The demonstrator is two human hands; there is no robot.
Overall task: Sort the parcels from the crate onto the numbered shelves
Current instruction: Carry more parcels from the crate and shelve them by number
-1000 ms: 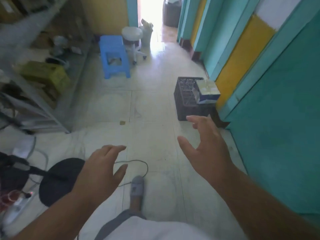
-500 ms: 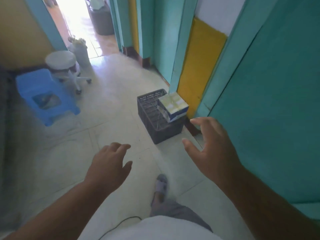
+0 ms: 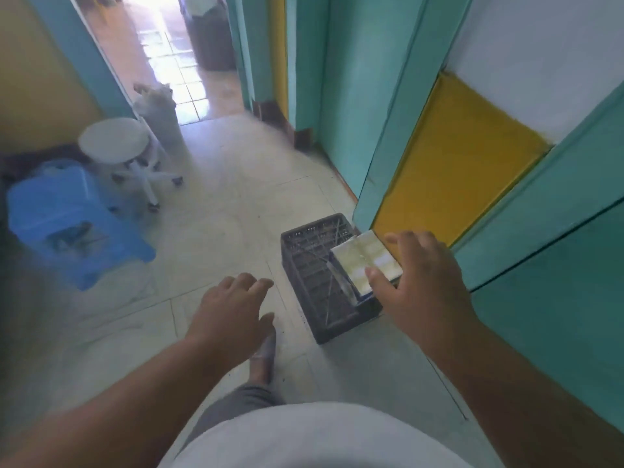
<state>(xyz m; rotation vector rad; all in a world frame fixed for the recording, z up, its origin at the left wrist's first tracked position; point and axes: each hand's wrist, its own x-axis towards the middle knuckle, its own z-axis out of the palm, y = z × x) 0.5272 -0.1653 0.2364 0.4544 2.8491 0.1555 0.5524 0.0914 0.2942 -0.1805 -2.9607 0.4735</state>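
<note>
Blue plastic marks the far left: a low blue stool [image 3: 67, 228] stands on the pale tiled floor [image 3: 219, 224], its outline smeared by blur. Just beside it, further back, is a white round swivel stool [image 3: 116, 140] on castors, and behind that a grey cylinder [image 3: 160, 119] stands at the edge of a bright doorway.

Nearer the middle, the left hand [image 3: 233, 309] hangs over the floor, palm down, fingers loosely spread, its grip wide and holding nothing. Below it a foot in a grey slipper [image 3: 265, 358] is planted on the tiles, with a grey trouser leg and a pale shirt at the bottom edge.

To the right of that hand sits the dark slatted crate [image 3: 314, 282], on the floor close against the teal and yellow wall [image 3: 456, 170]. One parcel [image 3: 363, 261], a pale box with a yellowish-white top and a blue side, lies tilted in the crate's right end, its top rising above the rim.

Furthest right, the right hand [image 3: 422, 288] reaches over the parcel with fingers splayed, its grip wide. The thumb overlaps the parcel's near corner, though whether it touches the box cannot be told.
</note>
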